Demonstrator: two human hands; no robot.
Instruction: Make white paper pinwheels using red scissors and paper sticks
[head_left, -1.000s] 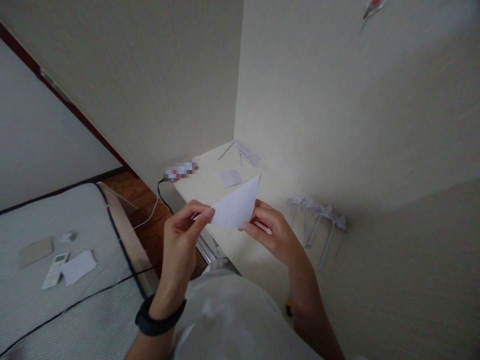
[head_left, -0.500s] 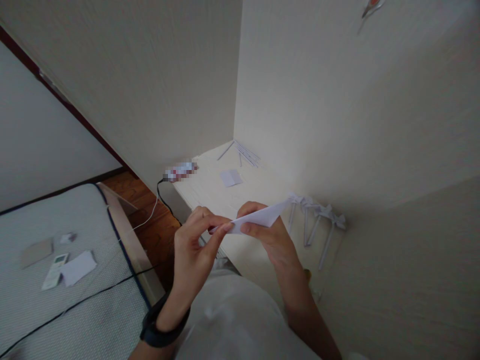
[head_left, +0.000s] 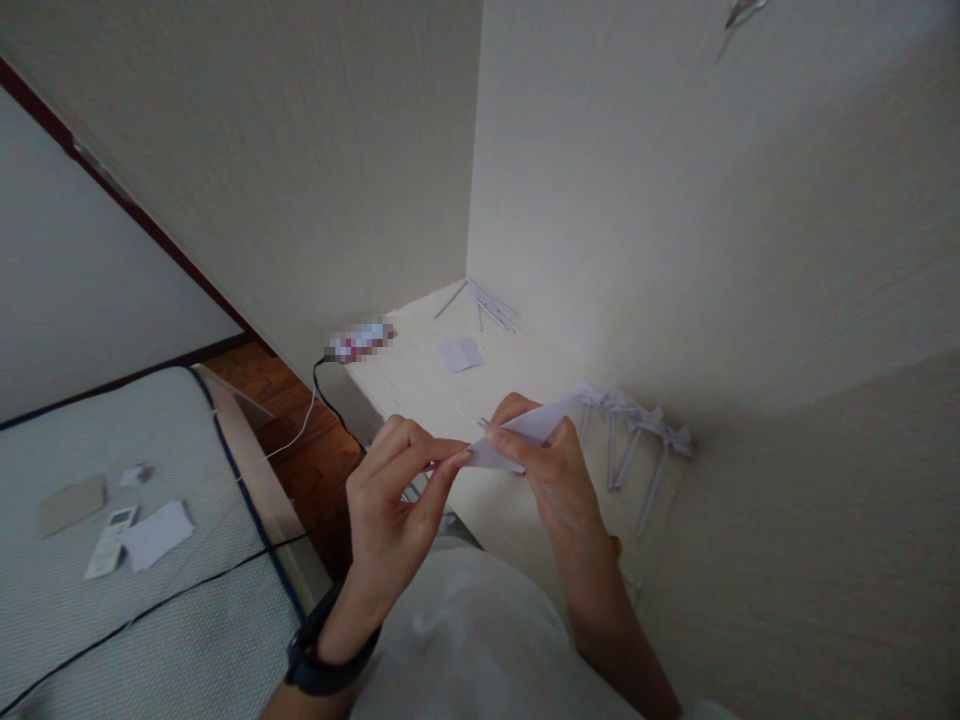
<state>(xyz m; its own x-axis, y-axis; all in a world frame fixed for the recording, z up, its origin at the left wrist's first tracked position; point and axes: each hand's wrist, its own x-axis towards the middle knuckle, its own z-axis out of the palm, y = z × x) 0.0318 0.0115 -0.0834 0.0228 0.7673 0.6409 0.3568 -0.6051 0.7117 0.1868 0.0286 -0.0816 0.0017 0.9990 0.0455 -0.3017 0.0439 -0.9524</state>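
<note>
Between my two hands is a folded sheet of white paper point(head_left: 540, 424), held above the table's near edge. My left hand point(head_left: 401, 485) pinches the paper's left corner between thumb and forefinger. My right hand point(head_left: 551, 465) grips its middle, the thumb pressed on the near face and the fingers mostly hidden behind. Just beyond my right hand, several white paper pinwheels point(head_left: 637, 425) on thin sticks lie in a row along the wall. A small square of white paper point(head_left: 460, 354) rests farther back on the table.
Several thin white sticks point(head_left: 491, 303) lie in the far corner of the white table point(head_left: 420, 385). A blurred-out power strip point(head_left: 360, 342) with cords sits at the left edge. To the left, a mattress point(head_left: 187, 600) bears a remote control point(head_left: 111, 542) and loose papers point(head_left: 159, 535).
My right thumb has slid left along the paper, and the sheet has turned in my fingers. My left hand keeps its pinch, shifted slightly along the corner.
</note>
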